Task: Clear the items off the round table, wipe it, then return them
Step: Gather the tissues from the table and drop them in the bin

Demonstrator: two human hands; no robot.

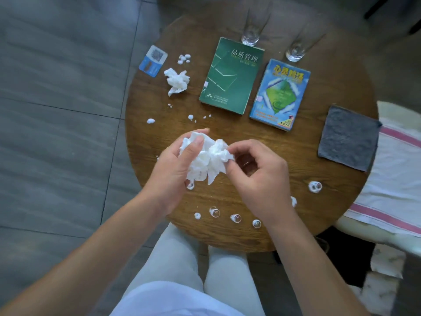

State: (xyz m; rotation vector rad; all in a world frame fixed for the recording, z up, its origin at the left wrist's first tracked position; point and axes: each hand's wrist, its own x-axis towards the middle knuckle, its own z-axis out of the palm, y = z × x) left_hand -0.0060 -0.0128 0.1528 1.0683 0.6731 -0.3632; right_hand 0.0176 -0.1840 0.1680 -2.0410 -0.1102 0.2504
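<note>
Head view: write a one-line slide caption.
Both hands, left and right, grip a crumpled white tissue above the round wooden table holding two books, glasses and a grey cloth.

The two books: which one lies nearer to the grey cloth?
The blue book; it lies between the green book and the grey cloth.

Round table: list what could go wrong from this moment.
1. Both the left hand and right hand hold the crumpled tissue, so neither is free to stop the small clear balls near the round table edge, which may roll off.
2. The two glasses stand at the far rim; reaching over the green book could tip them.
</note>
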